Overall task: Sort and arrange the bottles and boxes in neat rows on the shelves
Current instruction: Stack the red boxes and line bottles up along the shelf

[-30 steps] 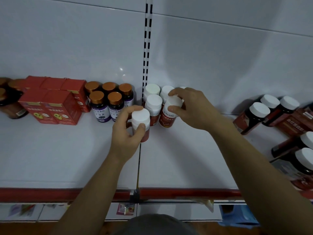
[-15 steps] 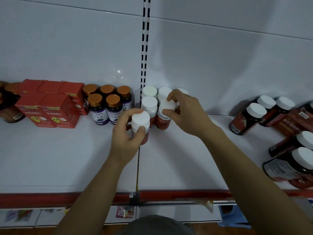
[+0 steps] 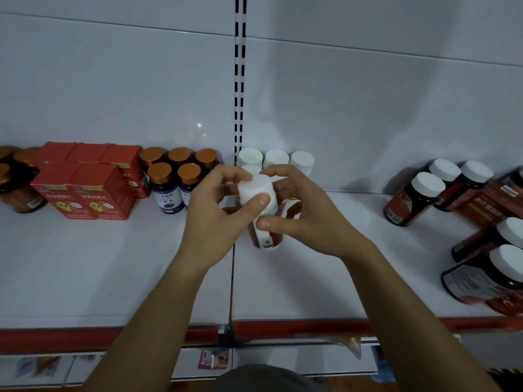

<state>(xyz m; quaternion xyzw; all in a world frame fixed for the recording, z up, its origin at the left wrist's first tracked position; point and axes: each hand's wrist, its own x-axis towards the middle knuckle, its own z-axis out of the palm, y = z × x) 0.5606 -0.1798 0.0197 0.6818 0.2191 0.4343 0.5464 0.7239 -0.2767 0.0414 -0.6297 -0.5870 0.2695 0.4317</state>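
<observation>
Held bottle (image 3: 264,236): one, white-capped, red-labelled, by the shelf (image 3: 113,264) seam, just before its row.
Axis: roughly upright, cap uppermost.
Left hand (image 3: 215,210): fingers curled round the cap.
Right hand (image 3: 308,210): fingers gripped the body.
Counts: four white-capped bottles (image 3: 276,158) behind; five orange-capped bottles (image 3: 160,172); five red boxes (image 3: 96,188); five dark bottles (image 3: 427,185).

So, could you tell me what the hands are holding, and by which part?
Both grip one white-capped red bottle: the left hand around its cap, the right hand round its upper body, thumb just below the cap.
</observation>
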